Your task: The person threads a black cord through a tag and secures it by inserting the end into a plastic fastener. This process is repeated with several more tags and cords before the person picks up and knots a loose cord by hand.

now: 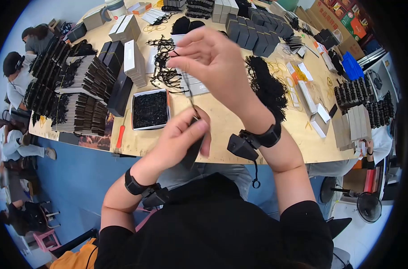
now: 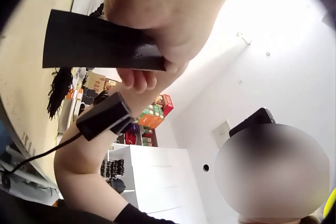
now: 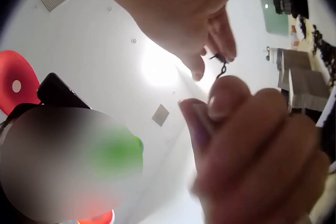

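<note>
My left hand (image 1: 179, 136) grips a flat black strip (image 2: 79, 40) by its upper end, low over the table's front edge. In the left wrist view the strip is plain and smooth, with the fingers curled behind it. A thin dark cord (image 1: 189, 87) runs up from the strip's top. Above and to the right, my right hand (image 1: 217, 69) pinches the cord's upper end between thumb and fingertips. In the right wrist view a short twisted length of cord (image 3: 222, 70) shows between the two hands.
A shallow white-rimmed box (image 1: 170, 107) full of small black pieces sits left of the hands, beside a red-handled tool (image 1: 120, 136). Stacked strips with cords (image 1: 85, 112) stand farther left. A black cord bundle (image 1: 266, 85) lies right; dark boxes (image 1: 253, 31) stand behind.
</note>
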Tool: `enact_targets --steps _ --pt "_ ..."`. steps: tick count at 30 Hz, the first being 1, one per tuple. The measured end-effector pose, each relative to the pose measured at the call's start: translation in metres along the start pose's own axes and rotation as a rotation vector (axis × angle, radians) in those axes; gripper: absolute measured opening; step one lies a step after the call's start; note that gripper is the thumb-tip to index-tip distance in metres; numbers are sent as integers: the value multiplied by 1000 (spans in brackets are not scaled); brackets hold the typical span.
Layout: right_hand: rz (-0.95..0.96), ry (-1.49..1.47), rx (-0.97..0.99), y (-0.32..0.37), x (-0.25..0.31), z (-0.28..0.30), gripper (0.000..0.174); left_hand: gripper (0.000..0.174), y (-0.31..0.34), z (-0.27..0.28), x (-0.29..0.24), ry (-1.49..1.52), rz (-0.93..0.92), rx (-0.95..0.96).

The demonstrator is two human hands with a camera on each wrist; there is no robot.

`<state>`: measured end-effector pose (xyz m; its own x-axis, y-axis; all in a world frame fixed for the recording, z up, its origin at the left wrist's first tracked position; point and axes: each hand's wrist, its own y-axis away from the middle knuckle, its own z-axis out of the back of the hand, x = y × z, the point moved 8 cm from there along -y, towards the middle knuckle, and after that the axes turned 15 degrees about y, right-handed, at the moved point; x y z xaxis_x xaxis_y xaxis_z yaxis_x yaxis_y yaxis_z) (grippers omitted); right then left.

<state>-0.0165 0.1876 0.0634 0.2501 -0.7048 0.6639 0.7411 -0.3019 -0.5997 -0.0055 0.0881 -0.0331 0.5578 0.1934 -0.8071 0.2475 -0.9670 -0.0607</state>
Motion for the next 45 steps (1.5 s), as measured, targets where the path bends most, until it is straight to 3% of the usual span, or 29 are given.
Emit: enact_targets --steps 2,4,6,8,11,12,14,15,17,18,20,22,24,26,28,30,33,38,43,45 --pt "-232 -174 9 15 -50 -20 36 15 -4 21 -6 180 -186 -120" --pt "-542 -389 245 59 -85 -48 48 15 -5 32 -19 397 -364 -183" --pt "-893 -824 456 114 -71 -78 47 15 -7 47 -22 490 -407 -168" --pt "-878 -1105 789 147 -54 -92 31 17 -10 55 -21 451 -420 -213" --pt "-926 -921 656 158 -74 -66 26 21 -15 64 -19 525 -398 -147" --pt "-926 -925 649 158 -81 -56 26 26 -13 71 -25 468 -410 -215" --pt "-790 -613 607 140 -106 -28 20 28 -16 86 -41 378 -419 -243" --pt "-789 -614 602 134 -113 -24 20 29 -20 94 -44 387 -399 -278" --pt "-510 9 522 109 -127 -2 15 30 -32 106 -51 133 -293 -320" --pt "-509 4 520 102 -133 -2 15 31 -37 113 -53 -56 -248 -369" --pt "-29 659 420 72 -118 5 8 27 -50 130 -52 -218 -160 -425" --pt "-10 639 455 63 -133 -7 6 25 -54 149 -45 -377 -68 -474" --pt "109 703 383 60 -139 -15 7 26 -50 155 -60 -888 -205 -594" --pt "86 716 286 63 -137 -2 10 25 -29 128 -80 -1372 -448 -630" --pt "65 740 186 67 -126 19 13 17 -10 115 -79 -1501 -263 -632" --pt "-165 786 110 82 -129 61 17 10 10 116 -63 -1451 -35 -576" --pt "-418 948 91 110 -148 113 21 8 26 105 -48 -1661 -131 -461" --pt "-630 803 60 134 -179 150 9 5 29 107 -46 -1648 -186 -524" --pt "-558 756 -21 126 -177 171 10 7 36 98 -51 -1579 -346 -518" --pt "-578 625 -45 121 -183 185 8 8 44 103 -56 -1404 -346 -626"
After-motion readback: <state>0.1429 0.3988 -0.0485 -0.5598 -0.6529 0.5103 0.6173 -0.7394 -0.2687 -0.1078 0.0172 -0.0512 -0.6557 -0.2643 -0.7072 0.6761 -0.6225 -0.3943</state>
